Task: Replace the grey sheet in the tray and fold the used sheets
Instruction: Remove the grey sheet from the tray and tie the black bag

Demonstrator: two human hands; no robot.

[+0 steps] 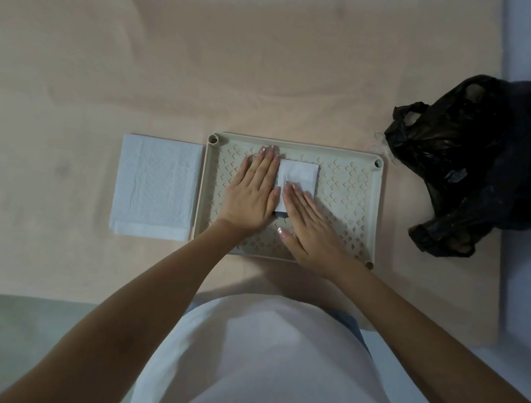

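I see the peach cloth surface [141, 62] filling most of the frame; on it, just right of centre, sits the perforated tray [348, 189], with a black plastic bag [472, 168] at the right edge and a larger folded white sheet [156, 188] lying just beside the tray's left wall; inside the tray, toward its upper middle, lies a small folded white square [298, 178].

I judge the folding step is in hand, the square being pressed into a tight packet on the tray floor; no grey sheet shows, so the replacing seems either done or yet to come, I cannot tell which; next I would lift the packet out and set it aside.

My left hand [252, 193] lies flat, fingers spread, palm on the tray floor at the square's left edge; my right hand [313, 228] lies flat too, fingertips [291, 187] pressing the square's lower part; neither pinches anything.
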